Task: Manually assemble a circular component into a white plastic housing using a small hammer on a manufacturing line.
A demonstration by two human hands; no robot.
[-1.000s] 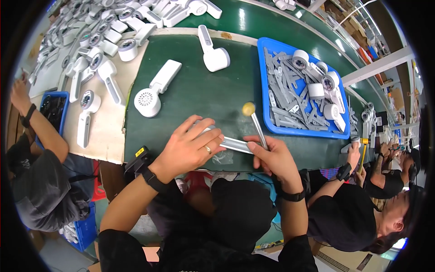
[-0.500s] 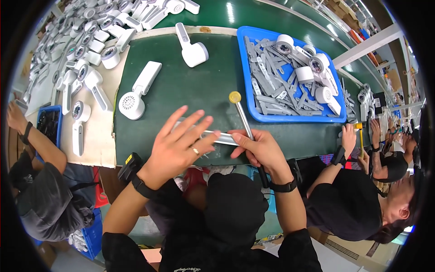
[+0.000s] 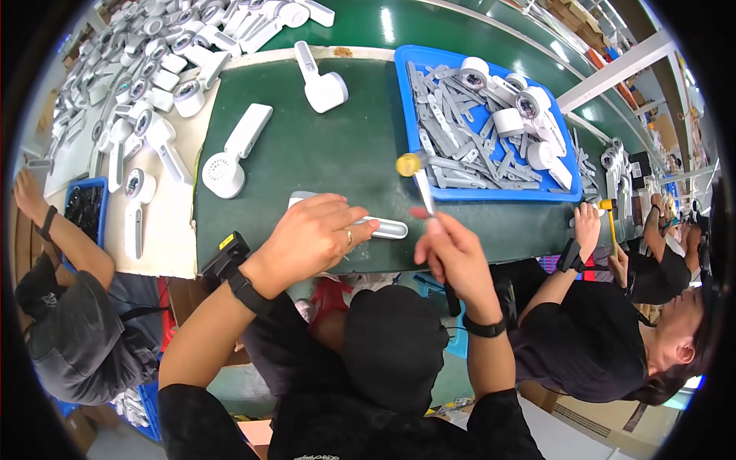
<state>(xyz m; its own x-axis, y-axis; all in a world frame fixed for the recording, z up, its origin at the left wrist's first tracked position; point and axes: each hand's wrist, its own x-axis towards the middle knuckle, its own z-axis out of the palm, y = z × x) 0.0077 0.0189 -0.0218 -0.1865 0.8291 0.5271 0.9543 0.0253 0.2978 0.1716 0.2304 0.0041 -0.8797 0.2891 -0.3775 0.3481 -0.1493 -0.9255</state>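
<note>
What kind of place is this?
It looks like a factory workshop: there's a big heap of matching white gadgets, a blue tray full of grey strips, and other people sitting close by.

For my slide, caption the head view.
Left hand on a white handle, right hand holding a mallet, near a blue tray.

Table [image 3: 330, 146]: dark green, pale strip [image 3: 372, 54] along far edge
Beam [image 3: 613, 73]: white, slanting
Boxes [image 3: 571, 29]: brown, upper right
Light: bright streaks [image 3: 387, 24] on glossy surface [image 3: 437, 31] beyond
</note>
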